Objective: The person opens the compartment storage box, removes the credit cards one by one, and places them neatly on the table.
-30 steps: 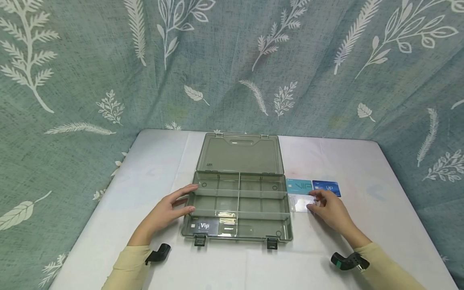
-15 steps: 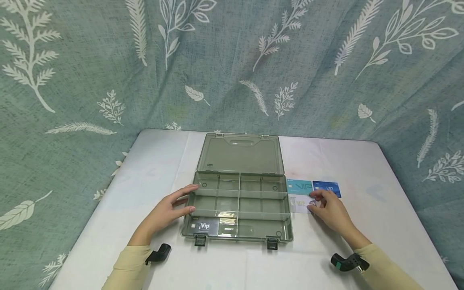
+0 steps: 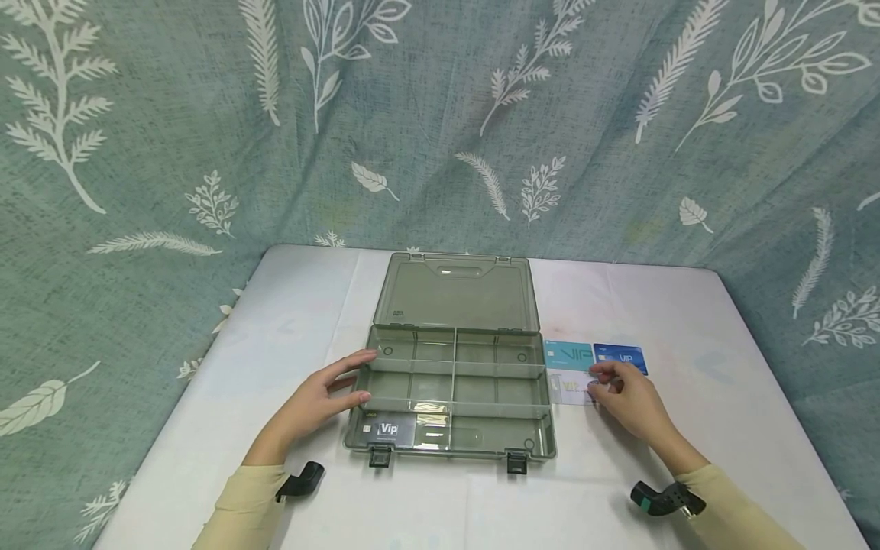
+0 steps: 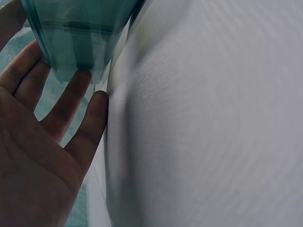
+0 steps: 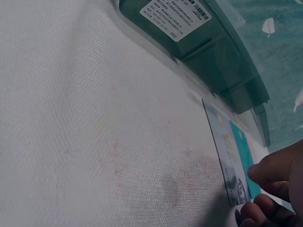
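Observation:
An olive, see-through compartment box (image 3: pixel 450 389) lies with its lid (image 3: pixel 456 294) laid back. A dark Vip card (image 3: pixel 388 429) sits in its front-left compartment. My left hand (image 3: pixel 318 397) touches the box's left side with spread fingers; in the left wrist view, the hand (image 4: pixel 45 127) has its fingertips at the box wall (image 4: pixel 85 38). Right of the box, a pale VIP card (image 3: pixel 569 387) lies flat. By that card's right edge is my right hand (image 3: pixel 629 405), thumb and fingers bent, with no firm hold showing; the right wrist view shows the card (image 5: pixel 222 156) flat beside the fingertips.
Above the pale card lie a teal VIP card (image 3: pixel 568 354) and a blue VIP card (image 3: pixel 620 356), side by side. Two dark latches (image 3: pixel 516 462) stick out from the box's front. A white cloth (image 3: pixel 467 504) covers the table; a leaf-patterned curtain (image 3: pixel 426 176) hangs behind.
The pale card's glare has gone and its lettering shows. My right hand has shifted slightly right while the card stays in place. My left hand has not visibly moved.

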